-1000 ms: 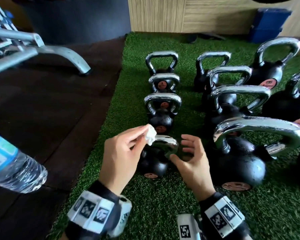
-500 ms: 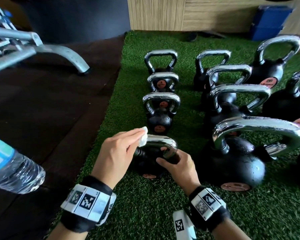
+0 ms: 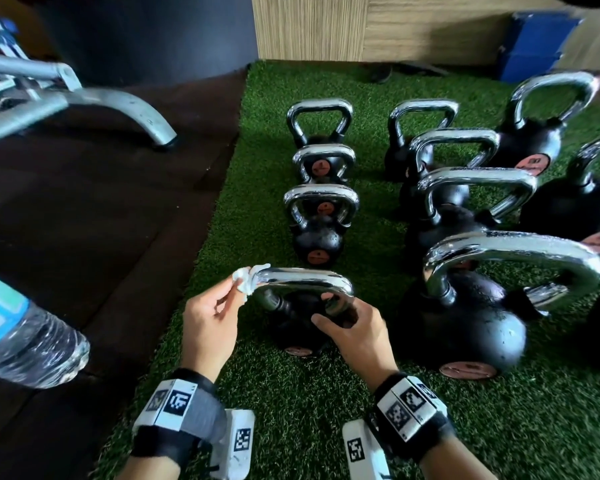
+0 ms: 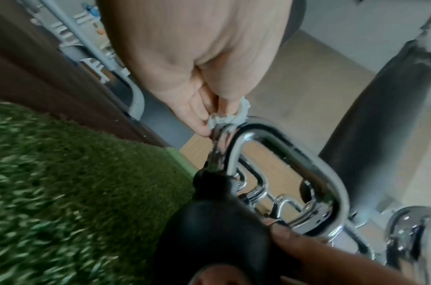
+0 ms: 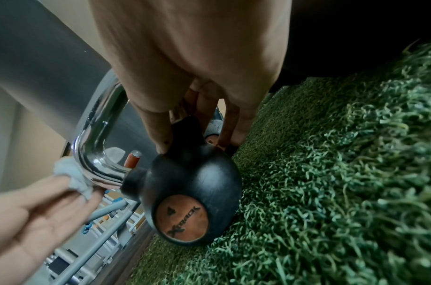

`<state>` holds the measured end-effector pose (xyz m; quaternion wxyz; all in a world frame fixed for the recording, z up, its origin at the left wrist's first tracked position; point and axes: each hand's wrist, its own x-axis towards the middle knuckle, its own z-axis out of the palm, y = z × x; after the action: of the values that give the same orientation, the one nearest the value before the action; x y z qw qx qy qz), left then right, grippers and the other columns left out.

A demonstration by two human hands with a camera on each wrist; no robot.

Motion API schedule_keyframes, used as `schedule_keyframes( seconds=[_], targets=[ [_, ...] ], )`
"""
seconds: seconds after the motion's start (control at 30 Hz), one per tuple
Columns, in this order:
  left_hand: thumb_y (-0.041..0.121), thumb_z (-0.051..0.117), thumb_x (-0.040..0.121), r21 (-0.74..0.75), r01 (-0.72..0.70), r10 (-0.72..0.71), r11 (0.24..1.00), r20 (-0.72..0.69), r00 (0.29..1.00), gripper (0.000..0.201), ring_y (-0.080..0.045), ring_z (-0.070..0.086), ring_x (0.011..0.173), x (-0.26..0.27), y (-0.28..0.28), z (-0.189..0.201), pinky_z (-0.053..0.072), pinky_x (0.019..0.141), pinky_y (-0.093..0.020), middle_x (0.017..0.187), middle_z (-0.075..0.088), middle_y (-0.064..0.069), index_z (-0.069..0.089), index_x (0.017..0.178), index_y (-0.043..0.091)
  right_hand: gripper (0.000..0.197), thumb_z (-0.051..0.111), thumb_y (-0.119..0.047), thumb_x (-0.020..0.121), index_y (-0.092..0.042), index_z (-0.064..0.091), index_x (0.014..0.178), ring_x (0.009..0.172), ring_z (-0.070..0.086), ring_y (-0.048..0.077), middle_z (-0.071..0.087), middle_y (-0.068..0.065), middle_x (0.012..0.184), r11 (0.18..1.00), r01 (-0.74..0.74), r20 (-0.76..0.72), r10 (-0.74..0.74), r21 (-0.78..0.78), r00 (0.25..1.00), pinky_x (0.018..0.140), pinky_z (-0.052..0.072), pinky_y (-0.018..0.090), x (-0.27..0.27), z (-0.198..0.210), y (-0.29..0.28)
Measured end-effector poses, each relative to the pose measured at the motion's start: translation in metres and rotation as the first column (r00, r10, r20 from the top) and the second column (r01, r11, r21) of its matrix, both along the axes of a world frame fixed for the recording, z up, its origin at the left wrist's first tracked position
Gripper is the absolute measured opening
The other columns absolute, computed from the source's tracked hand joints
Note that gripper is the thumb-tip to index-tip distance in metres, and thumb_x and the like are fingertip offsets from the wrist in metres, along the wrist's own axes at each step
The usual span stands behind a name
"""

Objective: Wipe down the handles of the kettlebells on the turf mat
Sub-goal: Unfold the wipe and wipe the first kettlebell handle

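Observation:
The nearest small black kettlebell [image 3: 297, 327] [image 5: 185, 183] stands on the green turf mat [image 3: 291, 410], its chrome handle [image 3: 302, 278] [image 4: 295, 154] arching over it. My left hand [image 3: 208, 320] pinches a small white tissue wad [image 3: 246, 281] [image 4: 228, 117] [image 5: 73, 177] against the handle's left bend. My right hand [image 3: 354, 330] grips the bell at the handle's right base, thumb on the black body [image 5: 161, 138] and fingers curled round the far side. Several more chrome-handled kettlebells [image 3: 319, 216] stand in rows beyond and to the right.
A large kettlebell [image 3: 465, 313] sits close on the right of my right hand. A clear water bottle [image 3: 25, 337] juts in at the left edge over the dark rubber floor [image 3: 101, 220]. A grey metal bench frame [image 3: 84, 105] stands at back left; a wooden wall [image 3: 326, 26] behind.
My left hand has slid the tissue left and down along the handle to its left bend. My right hand has come in and closed round the handle's right base.

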<state>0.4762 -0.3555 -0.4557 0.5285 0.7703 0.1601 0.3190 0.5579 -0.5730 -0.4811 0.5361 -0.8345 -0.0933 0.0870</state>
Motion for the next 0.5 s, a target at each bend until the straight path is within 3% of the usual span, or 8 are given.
schedule_keyframes(
  seconds=[0.07, 0.13, 0.23, 0.3, 0.37, 0.43, 0.5],
  targets=[
    [0.002, 0.064, 0.097, -0.105, 0.037, -0.037, 0.994, -0.004, 0.999, 0.034, -0.007, 0.075, 0.096, 0.0, 0.002, -0.01, 0.06, 0.084, -0.02, 0.103, 0.076, 0.022, 0.068, 0.124, 0.021, 0.038, 0.082, -0.044, 0.073, -0.032, 0.072, 0.108, 0.091, 0.067, -0.003, 0.073, -0.016, 0.094, 1.0, 0.01, -0.007, -0.01, 0.009, 1.0, 0.079, 0.056, 0.021, 0.0, 0.0, 0.0],
    [-0.001, 0.064, 0.096, -0.171, 0.06, -0.061, 0.983, 0.002, 0.998, 0.035, -0.006, 0.075, 0.096, -0.001, 0.002, -0.017, 0.059, 0.083, -0.018, 0.106, 0.077, 0.019, 0.072, 0.118, 0.026, 0.038, 0.082, -0.044, 0.073, -0.032, 0.072, 0.108, 0.091, 0.067, -0.001, 0.073, -0.015, 0.094, 1.0, 0.012, -0.02, -0.012, 0.018, 1.0, 0.079, 0.057, 0.023, 0.0, 0.0, 0.0],
    [0.0, 0.069, 0.093, -0.137, 0.056, -0.068, 0.989, -0.085, 0.994, 0.032, 0.005, 0.072, 0.092, -0.007, -0.003, -0.023, 0.054, 0.079, -0.008, 0.102, 0.078, 0.016, 0.073, 0.116, 0.022, 0.037, 0.082, -0.045, 0.073, -0.033, 0.072, 0.106, 0.09, 0.067, -0.002, 0.073, -0.015, 0.094, 1.0, 0.009, -0.035, -0.008, 0.028, 0.999, 0.078, 0.057, 0.022, -0.001, 0.001, -0.001],
    [0.005, 0.073, 0.091, -0.117, 0.039, -0.053, 0.992, -0.119, 0.991, 0.031, 0.01, 0.07, 0.091, -0.014, -0.01, -0.028, 0.052, 0.079, -0.006, 0.099, 0.078, 0.016, 0.075, 0.107, 0.031, 0.036, 0.082, -0.046, 0.073, -0.034, 0.072, 0.105, 0.089, 0.067, -0.002, 0.073, -0.015, 0.093, 1.0, 0.004, -0.033, -0.004, 0.019, 0.999, 0.075, 0.056, 0.019, -0.001, 0.003, -0.001],
    [0.017, 0.077, 0.088, -0.165, 0.005, -0.027, 0.986, -0.134, 0.991, 0.023, 0.007, 0.072, 0.088, -0.019, -0.019, -0.031, 0.052, 0.074, -0.006, 0.088, 0.076, 0.025, 0.079, 0.091, 0.039, 0.034, 0.082, -0.046, 0.073, -0.035, 0.072, 0.104, 0.089, 0.067, -0.003, 0.073, -0.016, 0.092, 1.0, 0.005, -0.031, -0.004, 0.026, 0.999, 0.075, 0.055, 0.018, -0.002, 0.003, -0.001],
    [0.023, 0.081, 0.085, -0.161, -0.082, 0.059, 0.984, -0.146, 0.988, 0.012, 0.008, 0.072, 0.082, -0.019, -0.026, -0.033, 0.051, 0.067, -0.005, 0.079, 0.073, 0.031, 0.08, 0.097, 0.027, 0.034, 0.082, -0.046, 0.074, -0.036, 0.072, 0.104, 0.09, 0.067, -0.003, 0.074, -0.017, 0.093, 0.999, 0.013, -0.037, -0.012, 0.048, 0.999, 0.078, 0.057, 0.022, -0.005, 0.004, -0.001],
    [0.025, 0.082, 0.085, -0.157, -0.166, 0.139, 0.974, -0.168, 0.976, 0.019, 0.006, 0.073, 0.077, -0.014, -0.03, -0.03, 0.053, 0.065, -0.008, 0.073, 0.073, 0.029, 0.078, 0.102, 0.019, 0.035, 0.083, -0.044, 0.073, -0.032, 0.072, 0.104, 0.09, 0.067, -0.003, 0.074, -0.015, 0.092, 0.999, 0.02, -0.023, -0.019, 0.041, 1.0, 0.078, 0.057, 0.023, -0.01, 0.004, -0.003]
  ],
)
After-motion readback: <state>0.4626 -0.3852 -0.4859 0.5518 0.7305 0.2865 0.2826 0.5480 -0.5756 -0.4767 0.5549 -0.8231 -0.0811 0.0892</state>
